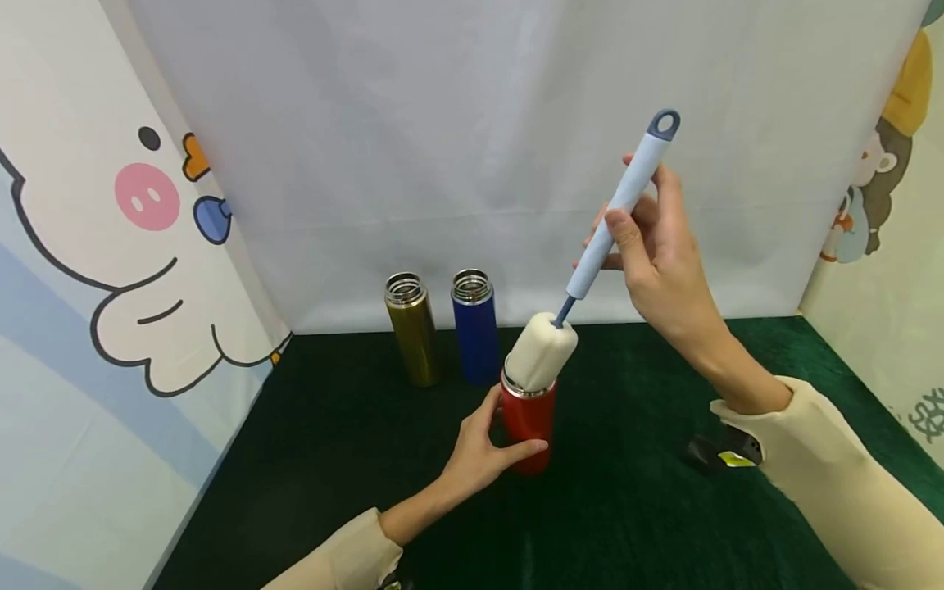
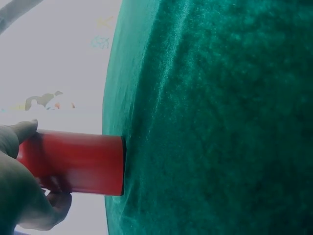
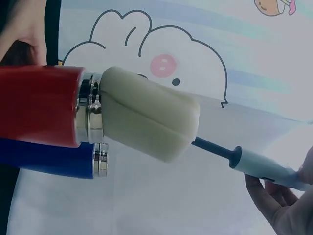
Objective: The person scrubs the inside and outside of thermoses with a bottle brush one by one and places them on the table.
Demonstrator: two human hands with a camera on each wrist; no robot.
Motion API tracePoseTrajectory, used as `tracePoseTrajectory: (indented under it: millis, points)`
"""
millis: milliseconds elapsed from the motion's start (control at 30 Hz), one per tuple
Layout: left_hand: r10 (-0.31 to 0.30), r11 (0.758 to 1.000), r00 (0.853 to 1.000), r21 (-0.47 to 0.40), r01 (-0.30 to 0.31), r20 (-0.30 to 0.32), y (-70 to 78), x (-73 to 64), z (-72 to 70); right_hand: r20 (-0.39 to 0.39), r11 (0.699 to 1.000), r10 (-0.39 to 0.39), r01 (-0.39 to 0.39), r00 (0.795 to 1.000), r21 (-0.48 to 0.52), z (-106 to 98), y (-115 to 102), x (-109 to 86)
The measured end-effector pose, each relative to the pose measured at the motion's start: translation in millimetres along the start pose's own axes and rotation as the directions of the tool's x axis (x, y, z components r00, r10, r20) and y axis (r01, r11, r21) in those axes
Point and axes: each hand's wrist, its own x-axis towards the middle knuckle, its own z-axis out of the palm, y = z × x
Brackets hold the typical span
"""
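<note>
My left hand (image 1: 475, 455) grips a red bottle (image 1: 529, 426) that stands upright on the green cloth, thumb across its front. In the left wrist view the base of the red bottle (image 2: 83, 164) meets the cloth. My right hand (image 1: 664, 254) holds the light blue handle of a bottle brush (image 1: 615, 217), tilted to the upper right. The brush's white sponge head (image 3: 149, 115) is at the bottle's metal mouth (image 3: 89, 108), with most of the sponge showing outside it.
A gold bottle (image 1: 415, 336) and a blue bottle (image 1: 476, 332), both uncapped, stand behind and left of the red one. Dark green cloth (image 1: 627, 492) covers the table. A pale curtain (image 1: 369, 164) hangs at the back, and a wall with cartoon figures (image 1: 96, 287) rises on the left.
</note>
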Motion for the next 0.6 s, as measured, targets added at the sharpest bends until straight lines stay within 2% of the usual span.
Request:
tracePoseTrajectory:
  millis: [200, 333, 467, 600]
  points:
    - [-0.008, 1.0, 1.0, -0.004, 0.008, 0.016, -2.1, -0.2, 0.5, -0.037, 0.999, 0.024, -0.025, 0.999, -0.027, 2, 5, 8.6]
    - [-0.006, 1.0, 1.0, -0.006, 0.007, 0.021, -2.8, 0.1, 0.4, -0.01, 0.989, -0.002, 0.0, 1.0, -0.147, 6, 3, 5.9]
    - [-0.009, 1.0, 1.0, -0.008, 0.009, 0.022, -2.7, 0.8, -0.2, 0.078, 0.946, -0.068, 0.089, 0.995, -0.311, 15, -2, 0.1]
    - [-0.015, 1.0, 0.999, -0.006, 0.016, 0.029, -4.1, 0.3, -0.9, 0.146, 0.912, -0.117, 0.165, 0.982, -0.377, 24, -3, -6.3]
